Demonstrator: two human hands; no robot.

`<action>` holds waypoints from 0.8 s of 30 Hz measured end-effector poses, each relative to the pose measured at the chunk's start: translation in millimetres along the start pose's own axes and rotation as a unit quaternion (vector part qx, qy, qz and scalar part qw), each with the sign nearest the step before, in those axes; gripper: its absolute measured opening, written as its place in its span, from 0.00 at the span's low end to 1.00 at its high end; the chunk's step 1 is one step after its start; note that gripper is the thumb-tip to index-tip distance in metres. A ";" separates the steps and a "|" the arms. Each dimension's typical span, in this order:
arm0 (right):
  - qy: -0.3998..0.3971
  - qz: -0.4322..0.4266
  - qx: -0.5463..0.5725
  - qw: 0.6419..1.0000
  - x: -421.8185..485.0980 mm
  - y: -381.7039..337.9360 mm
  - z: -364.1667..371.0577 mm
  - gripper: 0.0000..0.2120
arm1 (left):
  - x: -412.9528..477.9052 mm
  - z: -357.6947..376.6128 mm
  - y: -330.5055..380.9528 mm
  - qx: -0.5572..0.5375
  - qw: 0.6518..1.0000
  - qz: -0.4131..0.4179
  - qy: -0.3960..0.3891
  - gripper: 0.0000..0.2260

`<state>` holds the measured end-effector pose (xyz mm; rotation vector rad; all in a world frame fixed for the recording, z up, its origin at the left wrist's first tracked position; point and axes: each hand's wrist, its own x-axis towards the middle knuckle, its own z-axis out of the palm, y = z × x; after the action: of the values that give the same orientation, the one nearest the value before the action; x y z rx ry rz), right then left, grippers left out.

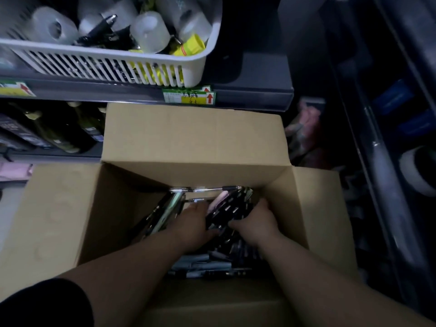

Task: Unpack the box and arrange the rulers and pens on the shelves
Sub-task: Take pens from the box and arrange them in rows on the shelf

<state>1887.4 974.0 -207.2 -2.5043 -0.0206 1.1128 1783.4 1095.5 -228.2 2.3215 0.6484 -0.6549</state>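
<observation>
The box (118,208) stands open before the shelf (247,95), flaps spread, with loose pens (212,263) lying along its near wall. Just past them, near the middle, the left hand (194,224) and right hand (258,224) grip a bundle of black pens (232,208) from either side, fingers curled round it. Beyond, a white basket (106,64) of tape rolls (50,25) sits at the shelf's front edge.
</observation>
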 end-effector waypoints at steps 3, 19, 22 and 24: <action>0.001 -0.023 -0.045 0.999 1.4 -4.1 0.7 0.27 | 3.0 -3.2 5.6 -0.021 1.000 0.016 -0.005 0.33; -0.008 -0.007 -0.089 0.996 1.2 6.2 22.0 0.40 | 0.8 -5.8 -12.3 -0.090 0.993 -0.073 -0.028 0.26; -0.035 -0.031 -0.121 0.992 2.8 5.5 24.5 0.34 | -3.5 -8.3 -13.1 -0.093 0.993 -0.066 -0.008 0.25; -0.054 -0.048 -0.139 0.988 2.7 4.4 23.5 0.28 | -4.7 -8.4 -15.1 -0.098 0.993 -0.068 0.002 0.25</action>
<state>1871.8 978.7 -224.9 -2.6459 -0.3465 1.2812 1773.3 1110.2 -226.2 2.1106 0.8410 -0.6183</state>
